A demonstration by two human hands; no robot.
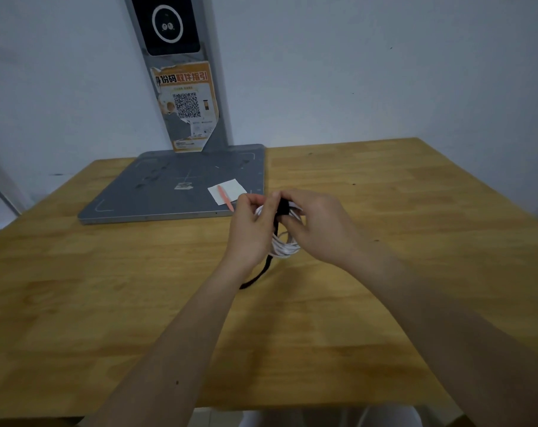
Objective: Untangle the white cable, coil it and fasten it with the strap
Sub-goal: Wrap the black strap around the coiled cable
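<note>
From the head camera, you hold the white cable [284,246] already wound into a small coil, lifted above the wooden table [385,241] between both hands so the strap [281,208] can pass around the bundle. Your left hand [252,229] pinches the coil's near side, fingers closed on the loops to stop them springing apart. Your right hand [317,223] closes thumb and fingers on the black strap where it crosses the top of the coil, probably pressing the wrap down. The strap's loose tail hangs below your left wrist toward the table. The coil sits between both palms, its lower loops showing beneath your fingers, just short of the grey base plate [169,186] behind
</note>
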